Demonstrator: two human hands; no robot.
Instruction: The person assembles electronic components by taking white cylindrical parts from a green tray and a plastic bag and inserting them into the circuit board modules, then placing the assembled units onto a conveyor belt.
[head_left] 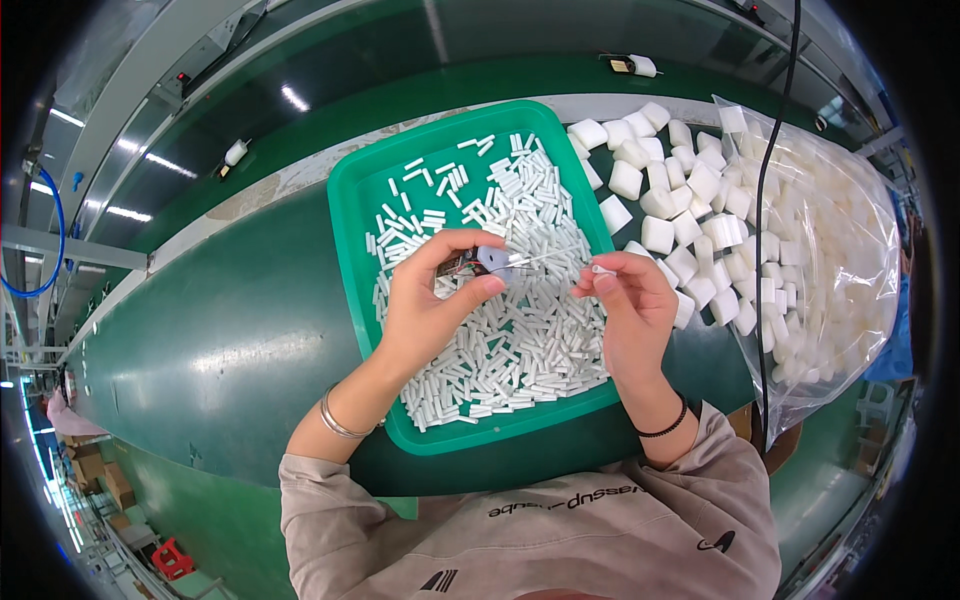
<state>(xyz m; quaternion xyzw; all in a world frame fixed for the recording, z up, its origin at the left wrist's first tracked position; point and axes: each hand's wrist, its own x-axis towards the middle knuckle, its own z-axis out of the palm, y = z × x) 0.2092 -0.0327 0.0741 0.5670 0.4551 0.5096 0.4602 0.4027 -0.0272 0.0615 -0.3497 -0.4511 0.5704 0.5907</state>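
Over the green tray (343,260), my left hand (425,308) is closed around a small device (490,258) with a dark body, fine wires and a pale grey end. A thin white strand or rod sticks out of that end toward my right hand (642,305). My right fingertips pinch a short white tube (601,269), a little apart from the device. Many similar short white tubes (520,340) lie loose in the tray beneath both hands. What the left palm covers is hidden.
White foam-like blocks (658,203) are heaped right of the tray, spilling from a clear plastic bag (850,260). A black cable (765,200) hangs down across the bag. Beyond the ledge, small black-and-white devices (634,66) sit on a green surface. A red stool (172,560) stands at lower left.
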